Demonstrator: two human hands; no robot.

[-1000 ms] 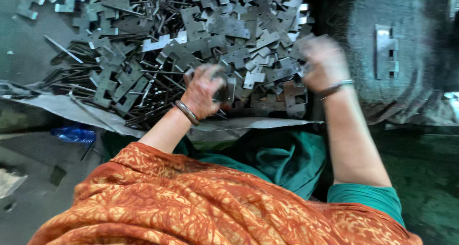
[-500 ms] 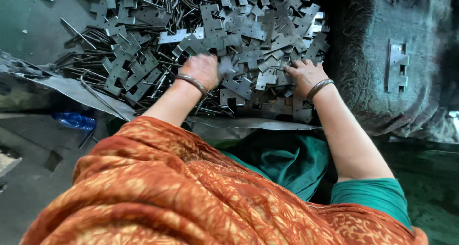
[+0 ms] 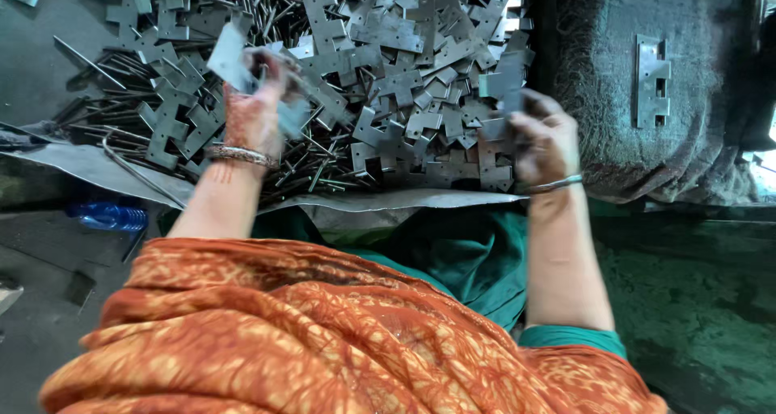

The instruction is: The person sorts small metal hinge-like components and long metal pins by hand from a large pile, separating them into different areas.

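Stamped metal hinge plates (image 3: 404, 66): grey heap with loose rods (image 3: 121, 66) on the floor. Left hand (image 3: 255, 111) is raised, closed on blurred plates (image 3: 230, 54). Right hand (image 3: 541, 143) is curled around one plate (image 3: 497, 86) at the heap's right edge. Likely stiff, light, sharp-edged; grip by flat faces.

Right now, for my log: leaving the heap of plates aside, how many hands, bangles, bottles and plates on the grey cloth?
Hands: 2, left hand gripping a held plate, right hand
Bangles: 2
Bottle: 1
Cloth plate: 1
Total: 6
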